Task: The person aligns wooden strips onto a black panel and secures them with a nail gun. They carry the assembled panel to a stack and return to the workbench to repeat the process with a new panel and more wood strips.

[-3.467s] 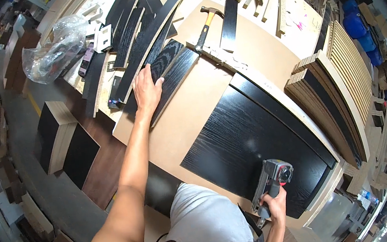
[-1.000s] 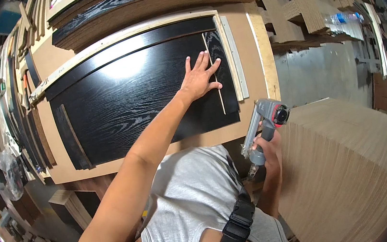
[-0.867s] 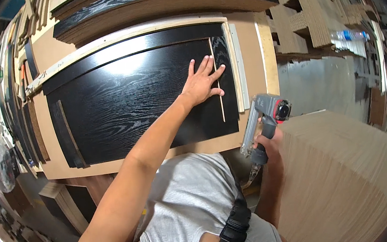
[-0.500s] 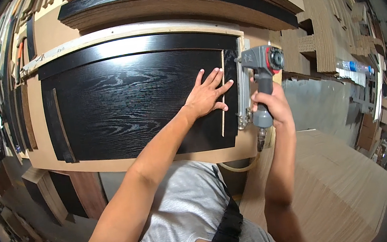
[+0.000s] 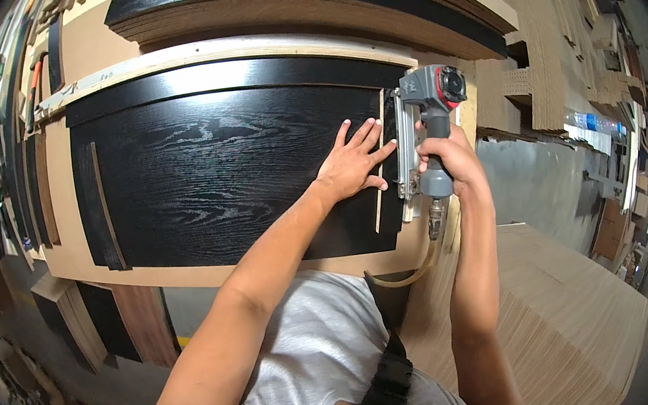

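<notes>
A black wood-grained panel (image 5: 214, 167) lies flat on the tan worktop. My left hand (image 5: 351, 163) is spread near the panel's right side, its fingertips across a thin strip (image 5: 383, 171) with a pale edge. My right hand (image 5: 452, 158) wraps round the handle of a grey and red air nailer (image 5: 431, 96), whose long metal magazine (image 5: 408, 152) stands beside the panel's right edge. Whether the nose touches the panel is hidden. An air hose (image 5: 418, 276) runs down from the handle's end. Another thin strip (image 5: 104, 205) lies along the panel's left side.
A light wooden rail (image 5: 240, 47) borders the panel's far side. Behind it lie stacked black-faced boards (image 5: 299, 3). Pale wood sheets (image 5: 547, 305) are stacked at the lower right, with more boards (image 5: 540, 54) at the far right. Upright boards (image 5: 116, 321) stand below the worktop's near left edge.
The nailer has shifted slightly left and away from me, closer to the panel's right edge. My left hand keeps its place on the strip. The whole view has moved a little.
</notes>
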The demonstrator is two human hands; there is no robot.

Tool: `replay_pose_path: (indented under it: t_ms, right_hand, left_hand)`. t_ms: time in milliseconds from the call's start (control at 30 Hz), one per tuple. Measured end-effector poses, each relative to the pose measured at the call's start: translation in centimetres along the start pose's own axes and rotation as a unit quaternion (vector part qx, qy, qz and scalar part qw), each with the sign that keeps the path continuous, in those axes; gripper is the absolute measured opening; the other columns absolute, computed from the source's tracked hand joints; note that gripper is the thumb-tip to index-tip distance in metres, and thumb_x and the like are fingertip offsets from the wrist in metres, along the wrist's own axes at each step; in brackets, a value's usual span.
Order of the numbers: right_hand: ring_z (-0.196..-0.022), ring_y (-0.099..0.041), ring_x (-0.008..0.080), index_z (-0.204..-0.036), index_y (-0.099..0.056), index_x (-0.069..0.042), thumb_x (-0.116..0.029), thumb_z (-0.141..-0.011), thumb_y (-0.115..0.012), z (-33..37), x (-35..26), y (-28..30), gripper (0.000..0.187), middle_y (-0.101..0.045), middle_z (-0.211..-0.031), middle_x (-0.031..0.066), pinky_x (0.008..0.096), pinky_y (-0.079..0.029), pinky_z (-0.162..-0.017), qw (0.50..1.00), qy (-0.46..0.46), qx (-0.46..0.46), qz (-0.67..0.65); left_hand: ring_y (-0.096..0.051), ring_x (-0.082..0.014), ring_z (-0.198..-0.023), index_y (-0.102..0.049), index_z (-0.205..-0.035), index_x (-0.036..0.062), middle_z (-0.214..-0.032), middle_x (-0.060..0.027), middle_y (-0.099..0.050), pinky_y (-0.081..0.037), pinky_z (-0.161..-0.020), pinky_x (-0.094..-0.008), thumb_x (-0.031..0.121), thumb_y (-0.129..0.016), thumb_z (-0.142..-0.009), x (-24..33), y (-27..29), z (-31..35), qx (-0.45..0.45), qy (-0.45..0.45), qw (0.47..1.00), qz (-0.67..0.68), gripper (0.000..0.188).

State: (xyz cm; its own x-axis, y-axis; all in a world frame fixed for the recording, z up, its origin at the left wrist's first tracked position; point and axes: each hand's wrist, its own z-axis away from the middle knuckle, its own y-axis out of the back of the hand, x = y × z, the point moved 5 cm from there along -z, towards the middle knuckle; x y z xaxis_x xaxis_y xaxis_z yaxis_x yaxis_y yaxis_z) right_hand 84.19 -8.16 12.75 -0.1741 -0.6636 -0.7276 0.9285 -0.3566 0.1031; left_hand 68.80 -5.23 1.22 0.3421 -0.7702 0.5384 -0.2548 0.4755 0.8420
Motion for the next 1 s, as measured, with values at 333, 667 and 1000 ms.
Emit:
replay_pose_path:
  t_ms: [333,667,1000]
  right_hand:
    - [-0.055,-0.062,0.017,-0.12,-0.056,0.005,0.004,-0.074,-0.063,7.6,4.1,0.9,0.047,-0.063,-0.07,0.0074,0.0301,-0.05,-0.055,0.999,0.027,0.019,-0.036]
    - [-0.055,-0.061,0.0157,-0.123,-0.056,0.004,0.005,-0.075,-0.062,12.9,10.4,0.3,0.049,-0.062,-0.069,0.006,0.0294,-0.05,-0.054,0.996,0.037,0.056,-0.061]
    - [-0.056,-0.062,0.0157,-0.126,-0.053,0.006,0.008,-0.076,-0.062,21.4,18.0,-0.6,0.05,-0.062,-0.07,0.0075,0.0299,-0.051,-0.056,0.985,0.041,0.131,-0.108]
  left_hand:
    - [-0.024,-0.0299,-0.15,-0.026,-0.157,0.0085,-0.159,-0.015,-0.034,-0.015,-0.121,-0.0568,0.072,-0.061,-0.076,-0.2,0.4,0.4,0.026,0.005,1.0,-0.013,0.108]
    - [-0.022,-0.0301,-0.151,-0.02,-0.159,0.0106,-0.16,-0.0146,-0.032,-0.012,-0.121,-0.0572,0.071,-0.063,-0.077,-0.4,0.1,0.3,0.017,0.007,1.0,-0.001,0.11]
    - [-0.019,-0.0323,-0.152,-0.02,-0.16,0.0173,-0.162,-0.017,-0.028,-0.008,-0.121,-0.0597,0.069,-0.066,-0.079,-0.2,-0.3,0.1,-0.016,-0.005,1.0,-0.02,0.106]
